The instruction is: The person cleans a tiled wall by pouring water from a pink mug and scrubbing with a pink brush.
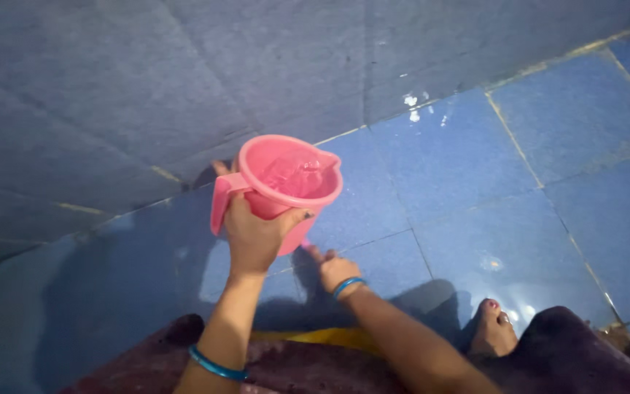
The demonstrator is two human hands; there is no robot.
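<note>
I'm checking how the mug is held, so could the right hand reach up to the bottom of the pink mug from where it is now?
Probably yes. The right hand rests low on the wet blue tiled floor, just below the pink mug held by the left hand. Nothing lies between them, so a short lift should get it there.

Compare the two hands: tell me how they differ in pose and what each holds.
The left hand is raised and grips a pink plastic mug with water inside; the right hand is low at the wet blue floor tiles, what it holds mostly hidden behind the mug. Both wrists wear blue bangles.
</note>
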